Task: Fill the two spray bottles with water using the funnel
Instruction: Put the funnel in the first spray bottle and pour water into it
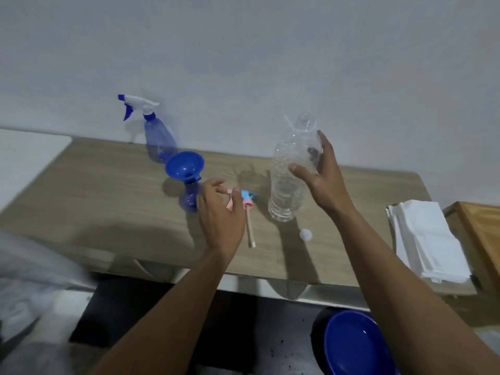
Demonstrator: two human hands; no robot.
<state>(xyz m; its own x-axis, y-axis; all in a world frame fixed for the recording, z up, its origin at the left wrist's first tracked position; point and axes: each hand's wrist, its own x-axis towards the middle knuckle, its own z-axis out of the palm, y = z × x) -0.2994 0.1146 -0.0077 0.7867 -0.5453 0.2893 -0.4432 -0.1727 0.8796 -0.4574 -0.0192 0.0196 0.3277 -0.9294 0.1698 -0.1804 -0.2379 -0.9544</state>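
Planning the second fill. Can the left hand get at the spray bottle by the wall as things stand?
Probably, but not straight: the small bottle with the funnel stands between the left hand and the spray bottle, so it would have to go around.

funnel (184, 167) sits in the near spray bottle (189, 200), left of the water bottle (290, 180).
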